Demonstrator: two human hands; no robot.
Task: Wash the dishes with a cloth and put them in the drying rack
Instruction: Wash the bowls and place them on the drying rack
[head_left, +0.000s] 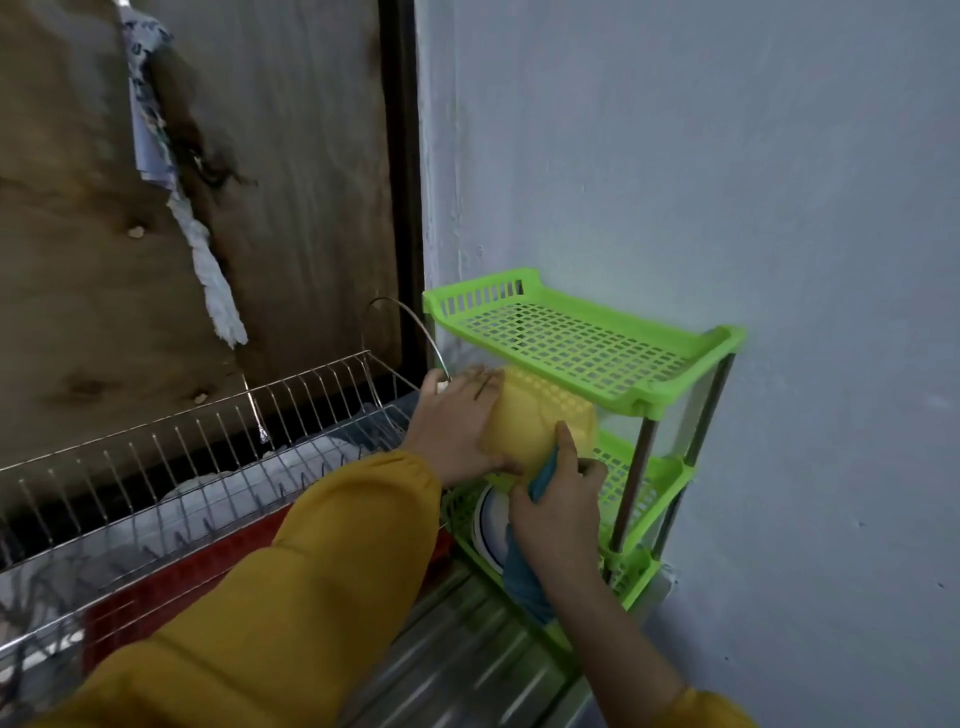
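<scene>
A yellow perforated plastic bowl (540, 421) hangs between the two tiers of the green plastic rack (571, 338). My left hand (457, 421) lies flat on the bowl's left side, fingers spread. My right hand (558, 499) grips a teal cloth (522, 577) and touches the bowl's lower right with its forefinger. Under my right hand, a white plate with a blue rim (491, 525) stands in the rack's lower tier.
A steel wire dish rack (208, 447) with white dishes stands at the left over a red tray (171, 571). A ribbed steel drainboard (457, 660) lies below. A pale wall is at the right, a wooden board with a hanging rag behind.
</scene>
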